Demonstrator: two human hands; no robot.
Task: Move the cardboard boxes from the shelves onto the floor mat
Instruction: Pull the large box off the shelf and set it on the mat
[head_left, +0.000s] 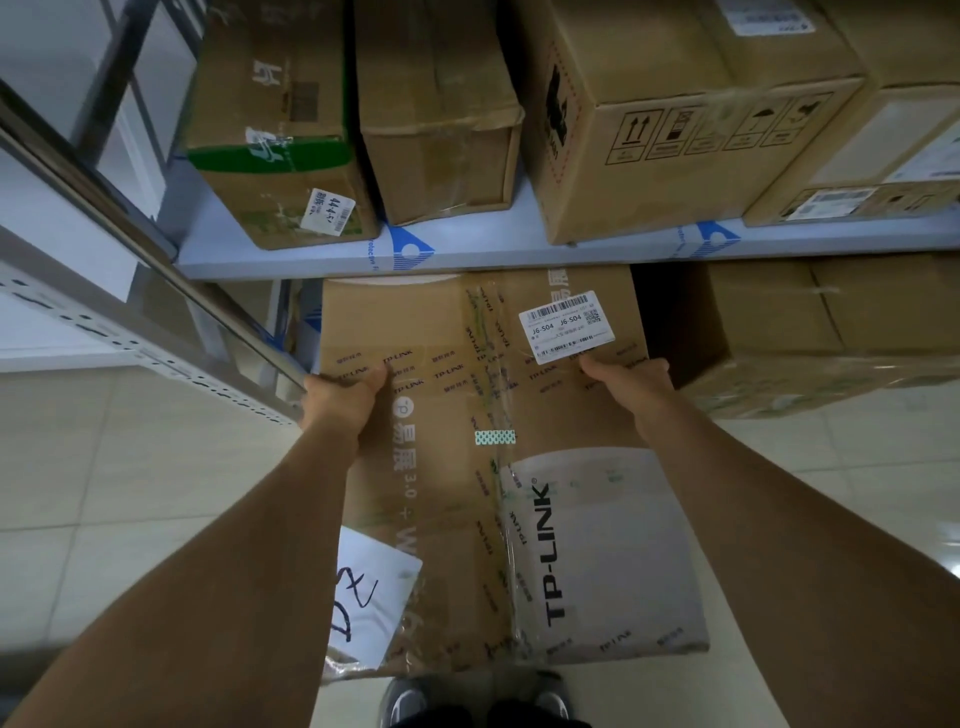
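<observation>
The TP-LINK cardboard box (498, 467) juts out from under the shelf board (467, 254), its far end tucked beneath the board and its near end over the person's shoes. Above the board sit four more boxes; another box (789, 332) rests below it, just right of the held one. The left hand (345, 397) grips the box's left edge, thumb on top; the right hand (631, 382) grips its right edge likewise. Best to draw it straight back, level, until clear of the board, then support underneath. The floor mat is not in view.
</observation>
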